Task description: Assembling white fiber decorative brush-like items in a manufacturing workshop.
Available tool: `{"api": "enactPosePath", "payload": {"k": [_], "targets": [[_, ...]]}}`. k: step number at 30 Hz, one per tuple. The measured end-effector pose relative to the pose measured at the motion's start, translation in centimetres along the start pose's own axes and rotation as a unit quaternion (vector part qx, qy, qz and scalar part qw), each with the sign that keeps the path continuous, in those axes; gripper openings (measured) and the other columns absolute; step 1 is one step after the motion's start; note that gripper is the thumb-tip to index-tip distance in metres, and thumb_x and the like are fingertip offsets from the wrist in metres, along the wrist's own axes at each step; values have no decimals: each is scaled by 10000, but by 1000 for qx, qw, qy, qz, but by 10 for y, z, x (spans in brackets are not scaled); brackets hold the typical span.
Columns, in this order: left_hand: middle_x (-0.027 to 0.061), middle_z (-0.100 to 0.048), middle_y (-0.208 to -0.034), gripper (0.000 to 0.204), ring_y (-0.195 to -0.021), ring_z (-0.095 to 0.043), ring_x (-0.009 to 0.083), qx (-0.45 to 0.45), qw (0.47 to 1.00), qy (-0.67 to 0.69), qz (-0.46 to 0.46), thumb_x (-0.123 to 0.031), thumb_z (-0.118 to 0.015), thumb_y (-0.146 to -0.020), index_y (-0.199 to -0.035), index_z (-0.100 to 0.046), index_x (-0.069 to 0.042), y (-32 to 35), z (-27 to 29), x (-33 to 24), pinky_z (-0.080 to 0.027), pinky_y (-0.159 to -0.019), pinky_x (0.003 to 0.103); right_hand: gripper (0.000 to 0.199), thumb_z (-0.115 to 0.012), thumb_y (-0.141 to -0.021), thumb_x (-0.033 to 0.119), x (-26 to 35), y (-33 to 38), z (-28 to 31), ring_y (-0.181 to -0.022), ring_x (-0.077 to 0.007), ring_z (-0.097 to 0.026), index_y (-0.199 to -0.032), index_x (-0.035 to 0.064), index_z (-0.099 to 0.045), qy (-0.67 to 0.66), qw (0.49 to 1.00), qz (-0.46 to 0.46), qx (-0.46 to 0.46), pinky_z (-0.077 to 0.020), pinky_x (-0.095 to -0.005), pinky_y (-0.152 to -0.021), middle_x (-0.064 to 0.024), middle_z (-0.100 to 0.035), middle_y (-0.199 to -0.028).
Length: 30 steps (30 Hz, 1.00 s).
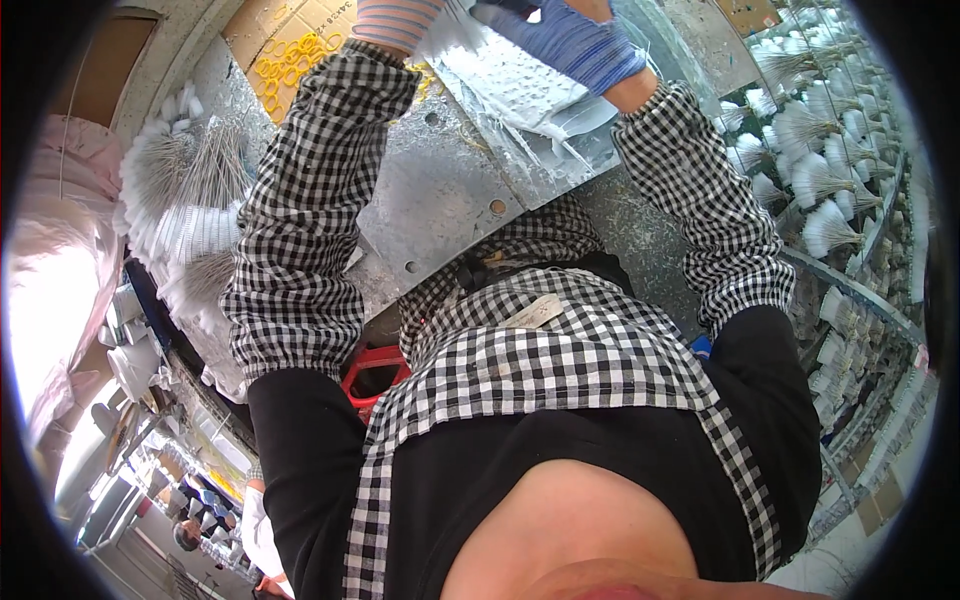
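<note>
At the top edge my left hand (395, 22), in a pale orange and grey striped glove, shows only its back and wrist; its fingers are cut off. My right hand (575, 45), in a blue striped glove, reaches in from the right over a crumpled white sheet (545, 95). Its fingers run out of the picture and blur near a small dark thing (505, 12) I cannot make out. Whether either hand grips something is hidden. The sheet lies on a scuffed metal tabletop (425, 200), with white bits scattered across it.
Yellow rubber bands (295, 62) lie on cardboard (250, 35) beyond my left forearm. Bundles of white-bristled wire brushes (205, 175) are heaped at the left. A metal rack (860, 280) at the right holds many more bundles. Another person (190, 530) is far off, lower left.
</note>
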<state>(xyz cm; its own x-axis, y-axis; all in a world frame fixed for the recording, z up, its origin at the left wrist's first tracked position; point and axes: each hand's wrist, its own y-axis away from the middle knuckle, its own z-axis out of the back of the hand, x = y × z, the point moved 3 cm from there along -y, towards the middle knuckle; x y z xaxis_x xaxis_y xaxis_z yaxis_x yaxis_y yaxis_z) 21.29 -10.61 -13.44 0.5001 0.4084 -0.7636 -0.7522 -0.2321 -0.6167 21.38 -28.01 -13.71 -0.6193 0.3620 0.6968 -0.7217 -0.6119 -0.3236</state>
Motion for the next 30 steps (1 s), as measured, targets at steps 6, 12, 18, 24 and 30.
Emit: {"api": "enactPosePath", "payload": {"k": [6,12,18,24,30], "targets": [[-4,-595,-873,107,-798,-559,111,-53,984,128,109,-7,-603,-967,-1051,-573,-67,-3,-3,16,-476,-733,270,372,-742,-818,371,-2,-9,-15,-760,-315,-705,-948,30,-670,97,995,23,18,-561,-411,-716,-135,-715,-805],[36,-614,-1082,361,-973,-574,119,57,992,73,86,-5,-602,-972,-1318,-503,-37,8,-11,-6,-473,-835,255,289,-722,-784,271,-26,-8,-21,-726,-307,-691,-941,34,-675,34,999,19,24,-552,-402,-691,-150,-702,-790],[164,-527,-1395,715,-1246,-528,216,147,986,75,25,18,-691,-832,-1458,-349,70,13,-26,-12,-438,-1061,334,242,-710,-774,238,-47,9,-18,-651,-301,-648,-893,43,-631,86,989,97,-68,-530,-405,-627,-123,-653,-728],[51,-641,-995,289,-1004,-605,264,205,853,-404,-258,-124,-684,-806,-1084,-640,-189,30,-24,-52,-496,-847,390,284,-691,-805,265,-52,13,-27,-871,-326,-655,-1023,91,-636,174,962,208,-32,-522,-433,-825,-117,-674,-868],[-13,-656,-1047,240,-1064,-621,198,300,807,-442,-249,-235,-642,-848,-1087,-651,-246,36,-34,-68,-503,-875,396,327,-636,-904,390,-99,28,-59,-858,-314,-698,-924,74,-719,176,981,54,65,-567,-437,-796,-120,-729,-934]]}}
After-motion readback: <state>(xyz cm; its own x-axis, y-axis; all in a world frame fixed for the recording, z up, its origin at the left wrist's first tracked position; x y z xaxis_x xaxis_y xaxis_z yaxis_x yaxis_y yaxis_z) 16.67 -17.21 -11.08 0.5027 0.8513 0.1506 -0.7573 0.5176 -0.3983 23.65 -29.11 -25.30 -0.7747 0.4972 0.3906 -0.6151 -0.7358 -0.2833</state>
